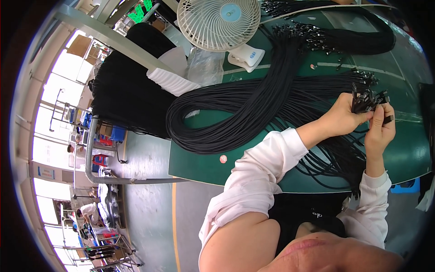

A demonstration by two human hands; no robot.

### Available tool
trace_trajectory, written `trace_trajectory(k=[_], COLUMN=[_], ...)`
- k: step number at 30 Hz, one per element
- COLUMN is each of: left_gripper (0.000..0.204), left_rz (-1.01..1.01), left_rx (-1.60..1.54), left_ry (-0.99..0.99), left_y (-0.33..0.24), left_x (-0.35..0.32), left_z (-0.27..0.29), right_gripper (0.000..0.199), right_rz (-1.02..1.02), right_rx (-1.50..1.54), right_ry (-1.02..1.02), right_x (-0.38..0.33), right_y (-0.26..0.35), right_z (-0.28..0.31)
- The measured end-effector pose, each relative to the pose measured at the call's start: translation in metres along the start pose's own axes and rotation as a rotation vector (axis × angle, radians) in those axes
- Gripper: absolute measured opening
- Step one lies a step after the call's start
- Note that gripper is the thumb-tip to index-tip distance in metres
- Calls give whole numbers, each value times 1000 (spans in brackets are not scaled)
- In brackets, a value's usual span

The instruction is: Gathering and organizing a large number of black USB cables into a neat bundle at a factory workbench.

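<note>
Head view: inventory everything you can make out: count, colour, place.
Smooth green tabletop: one, green, centre to right
Long thin black cables: many, black, looped on the tabletop
Small black connector ends: many, black and silvery, upper right
Round white caged fan: one, white, blue hub, top centre
Dense black stringy mass: one, black, left of tabletop
Bent grey tubular rail: one, grey, left
Distant people: at least two, pale tops, far left
Left hand: one, pale sleeve, holding connector ends, right
Right hand: one, pale sleeve, fingertips on connector ends, right
</note>
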State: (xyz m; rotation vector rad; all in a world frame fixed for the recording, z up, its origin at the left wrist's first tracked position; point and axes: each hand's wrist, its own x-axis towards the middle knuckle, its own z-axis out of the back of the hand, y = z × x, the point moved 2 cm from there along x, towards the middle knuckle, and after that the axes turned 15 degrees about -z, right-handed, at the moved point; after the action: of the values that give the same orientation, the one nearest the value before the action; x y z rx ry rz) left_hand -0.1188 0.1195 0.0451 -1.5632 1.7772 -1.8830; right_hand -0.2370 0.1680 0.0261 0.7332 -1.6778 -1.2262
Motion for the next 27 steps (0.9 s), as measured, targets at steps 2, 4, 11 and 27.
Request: trace_trajectory(k=[2, 4, 11, 27], left_gripper=[4, 5, 10, 9], left_rz=[17, 36, -1, 71], left_rx=[-21, -27, -66, 9], left_ry=[-6, -23, -218, 122], left_y=[4, 4, 21, 17], left_x=[1, 1, 12, 10], left_z=[-1, 2, 12, 7], right_gripper=[13, 15, 27, 10], right_rz=[61, 49, -158, -119], right_rx=[-29, -19, 452, 29], right_ry=[-4, 7, 71, 77], right_x=[1, 5, 24, 11], right_y=[1, -5, 0, 9], right_z=[-2, 1, 13, -1])
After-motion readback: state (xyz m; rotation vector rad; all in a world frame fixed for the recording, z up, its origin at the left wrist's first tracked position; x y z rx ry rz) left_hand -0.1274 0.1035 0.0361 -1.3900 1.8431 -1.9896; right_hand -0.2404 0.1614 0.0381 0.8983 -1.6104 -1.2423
